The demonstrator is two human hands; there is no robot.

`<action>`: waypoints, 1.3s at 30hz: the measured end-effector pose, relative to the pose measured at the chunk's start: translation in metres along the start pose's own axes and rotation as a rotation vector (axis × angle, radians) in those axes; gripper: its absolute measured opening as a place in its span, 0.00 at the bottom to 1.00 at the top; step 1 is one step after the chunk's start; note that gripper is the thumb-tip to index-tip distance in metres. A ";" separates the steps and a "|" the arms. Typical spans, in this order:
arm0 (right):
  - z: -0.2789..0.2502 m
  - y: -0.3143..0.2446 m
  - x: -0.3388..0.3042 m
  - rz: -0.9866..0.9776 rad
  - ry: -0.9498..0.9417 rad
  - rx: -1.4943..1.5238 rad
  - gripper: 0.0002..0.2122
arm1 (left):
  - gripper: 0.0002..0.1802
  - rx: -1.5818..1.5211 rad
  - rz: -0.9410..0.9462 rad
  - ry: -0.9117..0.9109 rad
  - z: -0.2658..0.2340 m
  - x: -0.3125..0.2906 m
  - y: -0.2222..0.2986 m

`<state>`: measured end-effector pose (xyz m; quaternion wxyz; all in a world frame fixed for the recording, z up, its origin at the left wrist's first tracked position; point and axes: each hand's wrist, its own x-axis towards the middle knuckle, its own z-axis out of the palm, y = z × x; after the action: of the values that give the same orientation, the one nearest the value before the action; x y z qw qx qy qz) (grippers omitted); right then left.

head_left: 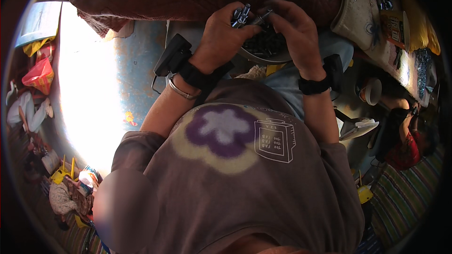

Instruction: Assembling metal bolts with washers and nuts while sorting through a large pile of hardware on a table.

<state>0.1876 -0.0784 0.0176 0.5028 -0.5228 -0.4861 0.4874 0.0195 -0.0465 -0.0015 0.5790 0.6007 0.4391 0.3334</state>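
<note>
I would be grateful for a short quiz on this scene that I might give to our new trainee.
1. Multiple choice: What does the left hand hold?
a) a paintbrush
b) several shiny metal pieces
c) a folded towel

2. True or false: The right hand lies flat against the front of the shirt.

3. Fill in the blank: On the left forearm, next to the black wrist strap, sits a silver-coloured ____.

Key:
1. b
2. False; it is raised beside the other hand, its fingers at a slim metal piece.
3. bangle
</note>
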 end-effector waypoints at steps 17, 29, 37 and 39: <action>-0.005 -0.003 0.003 0.045 -0.039 -0.172 0.09 | 0.11 0.113 0.093 -0.019 0.003 0.000 -0.001; -0.004 0.000 -0.003 0.098 0.041 -0.175 0.11 | 0.11 0.060 0.082 -0.030 0.005 0.005 -0.006; -0.008 0.007 0.001 0.107 0.049 0.358 0.21 | 0.11 0.030 0.083 -0.040 0.011 0.007 0.002; 0.001 0.009 -0.007 0.168 0.053 0.475 0.23 | 0.12 0.047 0.095 -0.021 0.011 0.009 0.000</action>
<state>0.1867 -0.0855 0.0088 0.5818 -0.4413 -0.2993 0.6141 0.0329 -0.0431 -0.0039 0.5528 0.6379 0.4116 0.3436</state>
